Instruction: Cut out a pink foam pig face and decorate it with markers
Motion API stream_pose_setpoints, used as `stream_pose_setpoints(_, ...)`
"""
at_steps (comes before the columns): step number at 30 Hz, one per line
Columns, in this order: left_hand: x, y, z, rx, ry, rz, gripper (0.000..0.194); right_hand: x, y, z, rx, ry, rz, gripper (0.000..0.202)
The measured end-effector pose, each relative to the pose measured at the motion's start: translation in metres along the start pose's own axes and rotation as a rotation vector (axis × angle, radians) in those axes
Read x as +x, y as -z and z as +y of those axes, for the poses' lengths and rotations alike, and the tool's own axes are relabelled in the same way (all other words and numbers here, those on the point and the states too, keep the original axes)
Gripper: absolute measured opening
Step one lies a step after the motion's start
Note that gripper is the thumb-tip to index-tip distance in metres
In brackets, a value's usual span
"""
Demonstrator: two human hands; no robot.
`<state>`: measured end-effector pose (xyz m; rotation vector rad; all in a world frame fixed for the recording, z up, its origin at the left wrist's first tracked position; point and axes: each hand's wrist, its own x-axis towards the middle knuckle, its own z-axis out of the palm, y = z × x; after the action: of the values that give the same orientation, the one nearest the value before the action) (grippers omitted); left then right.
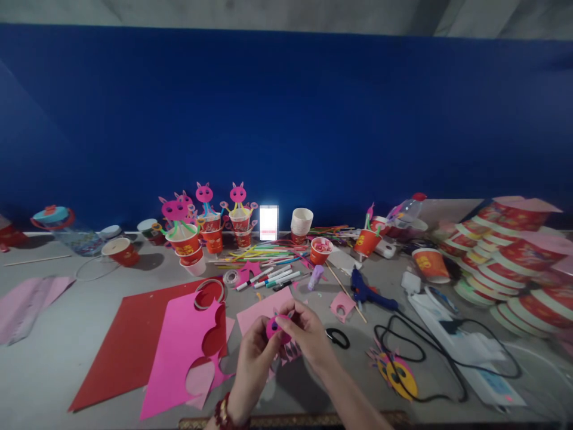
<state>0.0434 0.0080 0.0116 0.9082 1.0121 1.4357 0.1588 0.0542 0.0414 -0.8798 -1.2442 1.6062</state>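
Note:
Between my two hands is a small round pink paper animal face [274,327] with a dark eye and pale ears at its top. My left hand [256,352] pinches its lower left edge. The fingers of my right hand [307,334] close on its right side, and the thumb lies across the front, covering part of it. Under the hands lie small pink paper pieces [290,352], partly hidden. A light pink paper sheet [255,309] is just behind the hands. To the right, black scissor handles [339,338] show, the blades hidden by my right hand.
Pink paper with round cut-outs [168,352] overlaps a red sheet [119,352] on the left. Markers [280,278] and pipe cleaners [264,255] lie ahead, near finished cup figures [239,218]. A blue glue gun [369,292], its black cord and stacked paper bowls [505,269] occupy the right.

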Motion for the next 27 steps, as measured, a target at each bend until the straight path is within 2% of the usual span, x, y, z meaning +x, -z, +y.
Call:
stream_pose_setpoints(12,-0.0002,-0.0006,0.0019,-0.013,0.022,0.041,0.036,-0.0017,-0.0061,0.0056,0.118,-0.098,0.038,0.031)
stream_pose_setpoints(27,0.0008,-0.0010,0.0060,0.004,0.041,0.056,0.040,0.0002,-0.0065,0.0065,0.045,-0.057,0.045,0.030)
